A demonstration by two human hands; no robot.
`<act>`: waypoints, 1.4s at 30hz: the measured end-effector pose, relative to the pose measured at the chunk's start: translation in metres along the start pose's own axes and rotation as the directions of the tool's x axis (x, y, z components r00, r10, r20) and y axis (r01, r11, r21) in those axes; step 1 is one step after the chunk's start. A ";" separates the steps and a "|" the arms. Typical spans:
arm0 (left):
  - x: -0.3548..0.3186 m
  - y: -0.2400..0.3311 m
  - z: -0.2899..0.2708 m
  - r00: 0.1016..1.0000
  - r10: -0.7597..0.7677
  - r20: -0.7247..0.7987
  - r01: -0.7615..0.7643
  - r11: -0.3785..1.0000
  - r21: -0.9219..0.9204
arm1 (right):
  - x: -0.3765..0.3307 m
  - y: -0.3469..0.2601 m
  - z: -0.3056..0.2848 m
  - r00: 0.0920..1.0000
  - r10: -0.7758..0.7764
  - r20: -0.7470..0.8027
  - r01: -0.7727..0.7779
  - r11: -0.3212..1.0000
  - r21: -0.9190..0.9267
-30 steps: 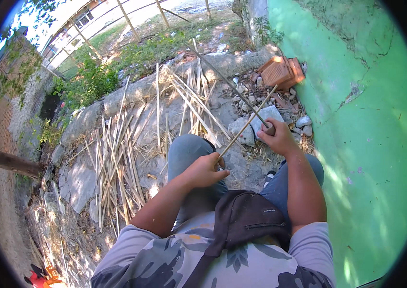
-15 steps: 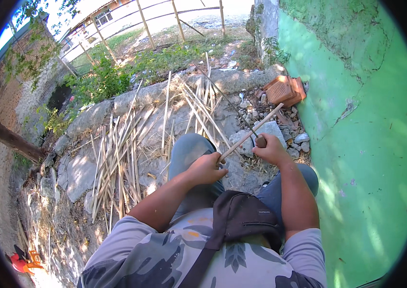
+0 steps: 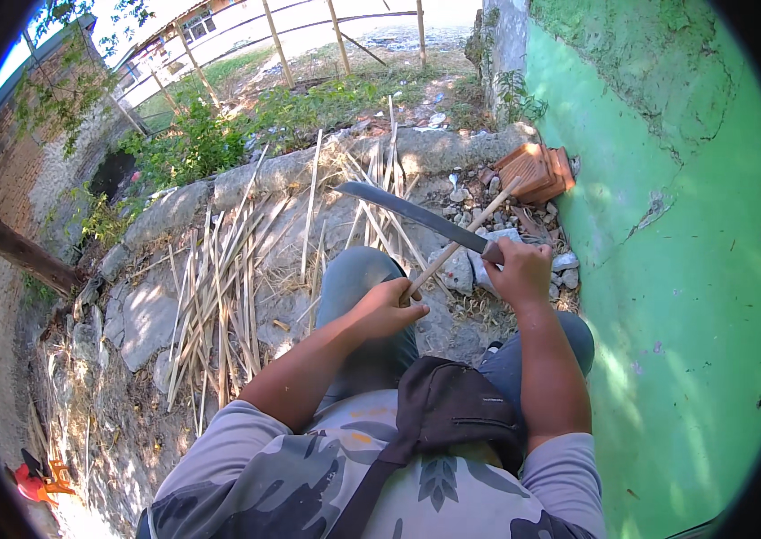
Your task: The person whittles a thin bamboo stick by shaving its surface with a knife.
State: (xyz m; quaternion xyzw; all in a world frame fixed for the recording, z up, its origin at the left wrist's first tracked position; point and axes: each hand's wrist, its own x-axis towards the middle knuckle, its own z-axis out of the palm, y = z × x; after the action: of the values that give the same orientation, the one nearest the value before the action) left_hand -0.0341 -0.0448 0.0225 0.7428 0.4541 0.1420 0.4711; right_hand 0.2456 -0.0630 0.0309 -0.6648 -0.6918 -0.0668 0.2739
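Note:
My left hand (image 3: 389,308) grips the near end of a thin bamboo strip (image 3: 466,235) that slants up and to the right toward the wall. My right hand (image 3: 518,269) is closed on the handle of a long dark machete (image 3: 407,213). Its blade points left and away, crossing over the strip. Both hands sit above my knees, in grey and blue trousers.
A pile of split bamboo strips (image 3: 219,287) lies on broken concrete slabs to my left. A green wall (image 3: 668,269) runs along the right, with stacked red roof tiles (image 3: 538,171) and stones at its foot. A fence and bushes stand beyond.
The machete blade has swung up and to the left, now showing fully across the strip. My left hand keeps its hold on the strip's near end.

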 end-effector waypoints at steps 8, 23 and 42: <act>0.013 0.012 0.007 0.998 -0.062 0.032 0.058 0.992 0.115 | -0.005 0.012 0.033 0.950 0.144 0.276 -0.285 0.760 0.585; 0.003 0.040 0.025 0.997 0.049 0.056 -0.064 0.951 0.303 | -0.007 -0.006 0.006 0.842 0.038 0.537 -0.535 0.183 0.825; -0.206 -0.087 -0.040 0.962 -0.209 -0.177 0.259 0.905 0.338 | -0.003 0.003 0.017 0.869 0.056 0.492 -0.489 0.254 0.834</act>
State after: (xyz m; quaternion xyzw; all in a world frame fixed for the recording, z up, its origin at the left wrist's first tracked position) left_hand -0.2198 -0.1762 0.0160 0.7446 0.5894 0.0494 0.3094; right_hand 0.2432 -0.0571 0.0141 -0.4866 -0.5045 0.5247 0.4832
